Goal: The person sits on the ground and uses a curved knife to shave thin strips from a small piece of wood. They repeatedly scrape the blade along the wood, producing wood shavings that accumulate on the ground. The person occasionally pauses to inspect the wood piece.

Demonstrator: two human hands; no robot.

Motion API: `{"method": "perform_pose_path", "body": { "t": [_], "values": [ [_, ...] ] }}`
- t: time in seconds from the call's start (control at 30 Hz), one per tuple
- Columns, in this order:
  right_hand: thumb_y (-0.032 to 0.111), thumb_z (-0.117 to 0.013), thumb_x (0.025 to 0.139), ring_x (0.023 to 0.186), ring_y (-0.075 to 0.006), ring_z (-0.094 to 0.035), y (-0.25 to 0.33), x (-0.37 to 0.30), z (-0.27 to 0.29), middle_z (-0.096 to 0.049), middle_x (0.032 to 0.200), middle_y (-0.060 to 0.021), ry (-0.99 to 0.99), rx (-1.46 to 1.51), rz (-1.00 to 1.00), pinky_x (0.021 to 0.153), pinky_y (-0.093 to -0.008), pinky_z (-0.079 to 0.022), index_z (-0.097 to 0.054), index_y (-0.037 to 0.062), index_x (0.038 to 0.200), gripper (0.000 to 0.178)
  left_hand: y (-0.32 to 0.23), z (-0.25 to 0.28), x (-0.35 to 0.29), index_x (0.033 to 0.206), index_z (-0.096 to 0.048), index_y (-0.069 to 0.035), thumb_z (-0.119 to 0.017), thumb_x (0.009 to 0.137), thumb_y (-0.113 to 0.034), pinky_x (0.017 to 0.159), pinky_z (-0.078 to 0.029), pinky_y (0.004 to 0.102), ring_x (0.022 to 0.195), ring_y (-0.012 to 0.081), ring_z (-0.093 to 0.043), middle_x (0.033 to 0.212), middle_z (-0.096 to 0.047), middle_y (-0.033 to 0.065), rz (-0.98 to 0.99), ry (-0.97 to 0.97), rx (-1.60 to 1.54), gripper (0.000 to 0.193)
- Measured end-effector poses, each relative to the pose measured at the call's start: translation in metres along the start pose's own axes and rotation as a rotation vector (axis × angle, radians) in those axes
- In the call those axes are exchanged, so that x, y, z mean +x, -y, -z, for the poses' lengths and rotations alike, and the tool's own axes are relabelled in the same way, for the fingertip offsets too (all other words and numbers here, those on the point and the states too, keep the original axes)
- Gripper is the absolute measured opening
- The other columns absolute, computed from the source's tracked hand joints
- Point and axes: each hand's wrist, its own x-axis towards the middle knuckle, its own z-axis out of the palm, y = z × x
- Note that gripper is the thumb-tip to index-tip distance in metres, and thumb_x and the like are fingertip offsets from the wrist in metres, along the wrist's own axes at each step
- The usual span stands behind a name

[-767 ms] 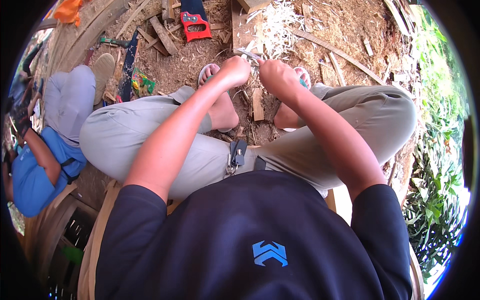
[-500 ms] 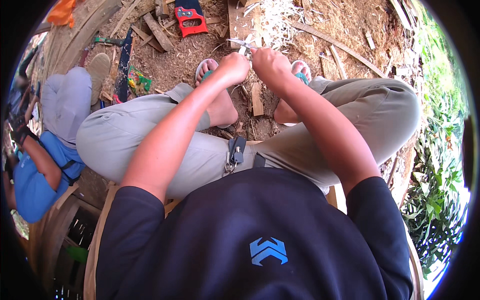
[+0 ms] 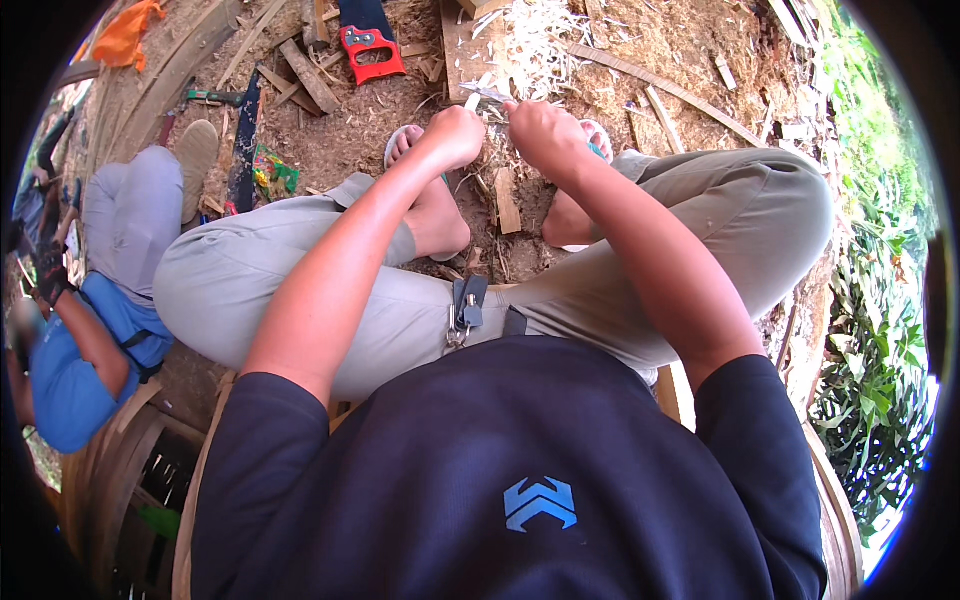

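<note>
My left hand point(image 3: 455, 137) is closed around a small pale wood strip point(image 3: 472, 102), whose tip pokes up past the fingers. Just to its right, my right hand point(image 3: 545, 133) grips a knife; the handle is hidden in the fist. The thin knife blade point(image 3: 484, 92) points left, close to the strip's tip; whether they touch I cannot tell. Both hands are above the ground between my sandalled feet, with a small gap between the fists. Under the blade lies a wide board point(image 3: 462, 45), and pale shavings point(image 3: 543, 45) are heaped beside it.
A red-handled saw point(image 3: 372, 55) lies at the far left of the hands, with a hammer point(image 3: 215, 97) and another dark saw blade point(image 3: 244, 150) further left. Wood offcuts point(image 3: 308, 77) and a long strip point(image 3: 665, 85) litter the ground. A co-worker in blue point(image 3: 80, 370) sits at left.
My left hand has moved slightly left, widening the gap between the fists. More of the pale strip shows above it. The view has shifted a little.
</note>
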Motion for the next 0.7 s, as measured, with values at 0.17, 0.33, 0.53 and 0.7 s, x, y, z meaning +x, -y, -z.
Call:
{"method": "perform_pose_path", "body": {
  "t": [0.17, 0.33, 0.53, 0.7],
  "values": [
    [0.031, -0.033, 0.102, 0.067, -0.0310, -0.069, -0.018, 0.030, -0.023, -0.067, 0.074, -0.0151, -0.120, -0.007, -0.102, 0.057, -0.0397, -0.056, -0.064, 0.0017, 0.082, 0.047, -0.010, -0.001, -0.002, 0.094, -0.066, 0.008, -0.040, 0.093, -0.024, 0.089, -0.048, 0.0464, 0.099, 0.0429, -0.061, 0.098, -0.063, 0.0310, 0.005, 0.032, 0.032, 0.042],
    [0.029, -0.034, 0.102, 0.068, -0.0323, -0.068, -0.019, 0.042, -0.018, -0.065, 0.073, -0.0173, -0.075, 0.042, -0.086, 0.057, -0.0412, -0.055, -0.063, -0.0021, 0.085, 0.046, 0.003, 0.004, 0.003, 0.093, -0.062, 0.012, -0.033, 0.096, -0.027, 0.065, -0.052, 0.0473, 0.067, 0.0390, -0.066, 0.078, -0.064, 0.0273, -0.020, 0.065, -0.046, 0.049],
    [0.031, -0.033, 0.102, 0.066, -0.0376, -0.065, -0.015, 0.016, -0.007, -0.062, 0.068, -0.0208, -0.121, 0.062, 0.146, 0.058, -0.0466, -0.052, -0.061, -0.0036, 0.077, 0.051, -0.009, 0.010, -0.005, 0.095, -0.066, 0.006, -0.045, 0.088, -0.015, 0.085, -0.050, 0.0442, 0.095, 0.0409, -0.063, 0.097, -0.064, 0.0282, -0.023, 0.131, 0.077, 0.031],
    [0.033, -0.034, 0.101, 0.060, -0.0400, -0.062, -0.016, 0.008, 0.003, -0.059, 0.060, -0.0212, -0.137, 0.106, 0.231, 0.054, -0.0468, -0.051, -0.061, -0.0042, 0.073, 0.054, -0.007, 0.009, -0.003, 0.095, -0.067, 0.006, -0.046, 0.085, -0.011, 0.083, -0.052, 0.0429, 0.093, 0.0383, -0.065, 0.100, -0.065, 0.0262, -0.102, 0.111, 0.182, 0.028]
  ]
}}
